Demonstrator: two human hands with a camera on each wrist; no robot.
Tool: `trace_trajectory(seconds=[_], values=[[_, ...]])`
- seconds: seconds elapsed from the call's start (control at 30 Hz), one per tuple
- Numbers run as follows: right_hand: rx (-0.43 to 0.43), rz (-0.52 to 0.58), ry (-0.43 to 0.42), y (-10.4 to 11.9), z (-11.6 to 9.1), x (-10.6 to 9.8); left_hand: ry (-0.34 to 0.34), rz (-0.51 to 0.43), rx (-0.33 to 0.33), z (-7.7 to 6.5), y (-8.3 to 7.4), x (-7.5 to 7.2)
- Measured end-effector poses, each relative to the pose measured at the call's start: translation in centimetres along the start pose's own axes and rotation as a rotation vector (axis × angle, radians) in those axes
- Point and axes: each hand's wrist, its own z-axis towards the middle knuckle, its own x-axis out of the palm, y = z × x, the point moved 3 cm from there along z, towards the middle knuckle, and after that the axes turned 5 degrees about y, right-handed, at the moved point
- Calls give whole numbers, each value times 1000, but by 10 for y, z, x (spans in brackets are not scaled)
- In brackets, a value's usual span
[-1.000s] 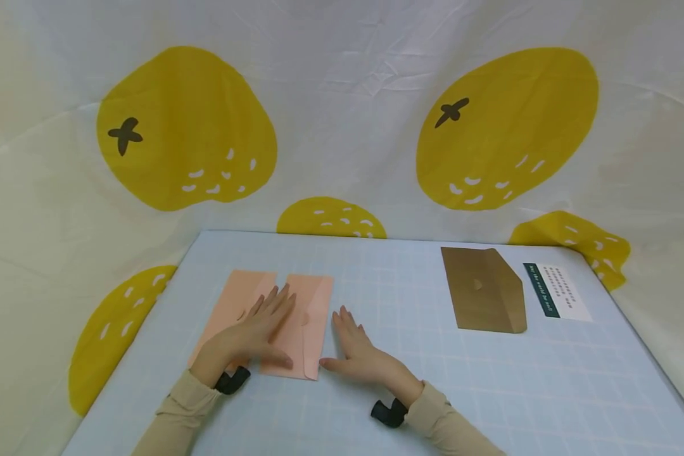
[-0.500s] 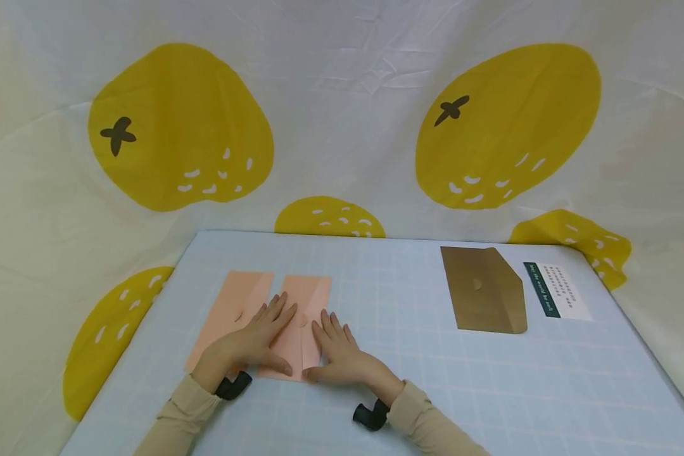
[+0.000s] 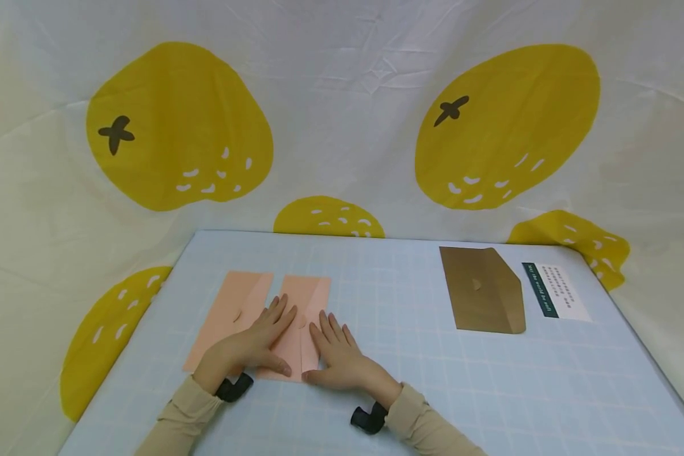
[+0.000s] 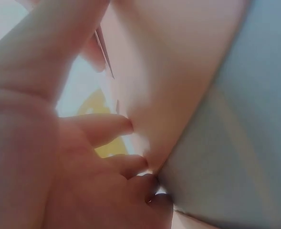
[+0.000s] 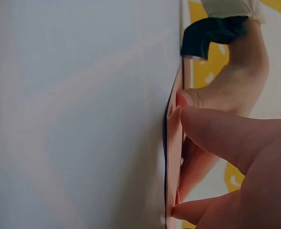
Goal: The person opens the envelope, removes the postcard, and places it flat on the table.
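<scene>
Two pink envelopes lie side by side with a narrow gap on the left part of the table. My left hand point(image 3: 251, 345) rests across them, fingers outstretched; its fingertips and thumb touch the nearer-to-centre pink envelope point(image 3: 306, 288), while its palm and wrist cover part of the outer pink envelope point(image 3: 230, 301). At the right side of the central envelope, over its flap, lies my right hand point(image 3: 342, 364), fingers extended. In the right wrist view its thumb and a fingertip touch the thin edge of this pink envelope point(image 5: 174, 138), whose flap stands slightly raised there.
Toward the back right lies a brown envelope point(image 3: 470, 288) with its pointed flap facing right. Beside it is a white card point(image 3: 564, 291) with a dark green strip and printed text. A pale blue checked cloth point(image 3: 393, 285) covers the table; a fruit-patterned curtain point(image 3: 342, 126) hangs behind.
My right hand has moved left from the cloth onto the right side of the central pink envelope. My left hand stays in nearly the same place.
</scene>
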Motion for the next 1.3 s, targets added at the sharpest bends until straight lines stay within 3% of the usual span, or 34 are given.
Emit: trace_trajectory(seconds=[0.5,0.93,1.3], values=[[0,-92,32,5,-14,-4,10,0,-58,-4,-13,7],[-15,-154,34,2,-34,-1,-21,23,-55,-6,-32,22],[-24,-143,43,-5,-50,1,1,49,-59,0,-43,32]])
